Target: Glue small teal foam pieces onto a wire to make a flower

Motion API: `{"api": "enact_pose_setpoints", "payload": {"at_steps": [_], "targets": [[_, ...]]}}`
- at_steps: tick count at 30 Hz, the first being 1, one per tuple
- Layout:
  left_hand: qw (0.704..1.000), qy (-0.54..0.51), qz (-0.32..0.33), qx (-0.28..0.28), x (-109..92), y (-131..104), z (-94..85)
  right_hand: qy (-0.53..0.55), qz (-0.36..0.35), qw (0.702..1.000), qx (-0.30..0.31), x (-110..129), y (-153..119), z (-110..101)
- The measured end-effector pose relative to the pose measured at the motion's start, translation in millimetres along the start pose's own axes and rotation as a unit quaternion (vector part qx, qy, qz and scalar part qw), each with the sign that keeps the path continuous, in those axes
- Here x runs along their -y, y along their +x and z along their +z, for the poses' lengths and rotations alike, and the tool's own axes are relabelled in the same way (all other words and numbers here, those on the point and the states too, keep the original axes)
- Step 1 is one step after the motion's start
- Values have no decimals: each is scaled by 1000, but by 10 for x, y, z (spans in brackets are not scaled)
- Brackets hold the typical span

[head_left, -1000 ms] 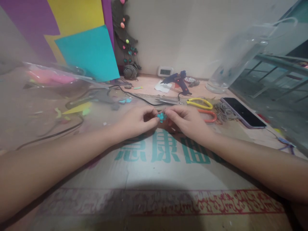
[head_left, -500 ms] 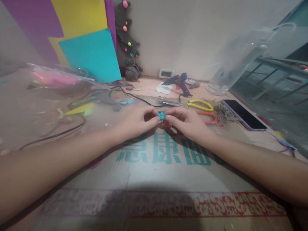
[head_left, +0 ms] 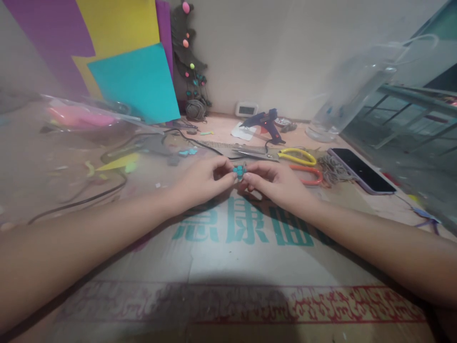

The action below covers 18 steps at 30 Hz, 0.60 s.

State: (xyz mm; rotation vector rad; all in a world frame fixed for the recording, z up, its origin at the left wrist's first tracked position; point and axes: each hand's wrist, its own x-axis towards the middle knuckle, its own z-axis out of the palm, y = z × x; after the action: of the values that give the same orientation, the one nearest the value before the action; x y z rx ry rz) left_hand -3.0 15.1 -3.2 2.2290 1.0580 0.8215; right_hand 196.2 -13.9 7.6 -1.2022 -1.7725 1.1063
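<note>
A small teal flower shape (head_left: 239, 171) with rounded petals is held up between my two hands over the printed cardboard (head_left: 228, 257). My left hand (head_left: 210, 176) pinches its left side between thumb and forefinger. On the opposite side, my right hand (head_left: 273, 178) grips it with thumb and fingertips. The fingertips cover its edges, and its back is hidden. Just beyond my right hand lie scissors (head_left: 298, 156) with one yellow and one orange handle.
A dark glue gun (head_left: 267, 125) with a small red light stands at the back, its black cable (head_left: 193, 142) running left. To the right are grey yarn (head_left: 333, 169), a phone (head_left: 362, 169) and a clear plastic jug (head_left: 332, 114). A teal sheet (head_left: 137, 83) leans at the back left.
The teal flower has tilted slightly between my fingertips, and my right fingers have shifted a little. Both hands stay in nearly the same place.
</note>
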Motion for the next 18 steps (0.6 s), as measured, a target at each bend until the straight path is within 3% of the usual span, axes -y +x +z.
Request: {"api": "enact_pose_setpoints", "payload": {"at_steps": [8, 13, 18], "targets": [[1000, 13, 16, -5, -20, -1, -14, 33, 11, 999, -2, -29, 9, 3], [999, -10, 30, 30, -15, 10, -24, 42, -4, 999, -7, -62, 30, -50], [998, -51, 8, 29, 14, 2, -21, 38, -5, 999, -18, -63, 31, -61]]}}
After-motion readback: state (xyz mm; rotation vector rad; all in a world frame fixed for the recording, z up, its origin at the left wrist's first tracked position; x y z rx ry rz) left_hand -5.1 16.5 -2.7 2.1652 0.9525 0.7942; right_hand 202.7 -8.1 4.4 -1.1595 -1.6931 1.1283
